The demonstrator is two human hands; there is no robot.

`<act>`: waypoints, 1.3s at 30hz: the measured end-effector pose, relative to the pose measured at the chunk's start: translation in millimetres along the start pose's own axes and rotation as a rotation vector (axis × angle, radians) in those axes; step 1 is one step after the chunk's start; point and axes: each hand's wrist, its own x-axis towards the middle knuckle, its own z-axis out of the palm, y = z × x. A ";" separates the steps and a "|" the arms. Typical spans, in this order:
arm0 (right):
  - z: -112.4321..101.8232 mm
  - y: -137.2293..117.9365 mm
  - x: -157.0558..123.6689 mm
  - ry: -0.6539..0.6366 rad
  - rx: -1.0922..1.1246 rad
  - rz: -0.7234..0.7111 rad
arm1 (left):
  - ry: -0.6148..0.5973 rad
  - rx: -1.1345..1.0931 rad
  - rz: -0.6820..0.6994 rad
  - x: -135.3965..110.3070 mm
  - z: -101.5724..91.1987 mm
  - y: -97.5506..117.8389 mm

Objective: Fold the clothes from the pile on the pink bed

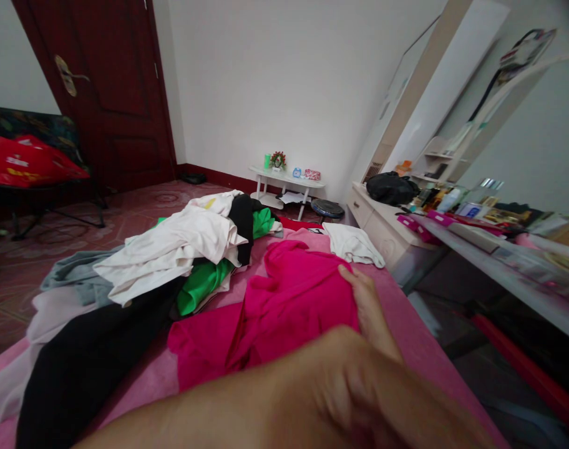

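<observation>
A magenta garment point(284, 305) lies crumpled on the pink bedsheet point(406, 312). My right hand point(365, 299) reaches in from the lower right and rests on the garment's right edge. Its fingers are curled into the cloth, and folds run out from the grip. My left arm comes in from the lower left. My left hand point(343, 386) lies across my right forearm, smeared by motion, so its fingers cannot be read. To the left is a heap of clothes: a white shirt point(172, 249), a green piece point(203, 280), a black garment point(92, 355) and a grey one point(78, 271).
A white cloth point(352, 243) lies at the far end of the bed. A cluttered dresser point(476, 237) with a black bag point(390, 188) stands on the right. A small white table point(287, 181), a dark red door point(106, 93) and a chair with a red bag point(27, 162) are beyond.
</observation>
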 end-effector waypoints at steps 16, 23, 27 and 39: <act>-54.0 0.6 27.1 0.431 -0.212 -0.266 | 0.478 0.987 -0.359 22.5 -147.3 -145.6; -60.2 3.5 19.3 0.309 -0.270 -0.094 | 0.854 0.714 -0.177 15.8 -196.4 -142.2; -46.7 -19.4 8.4 0.341 0.062 -0.141 | 1.058 0.560 -0.008 11.7 -207.3 -124.2; -4.9 -87.9 -34.9 0.446 0.370 -0.483 | 1.161 0.812 0.277 29.4 -146.5 -77.3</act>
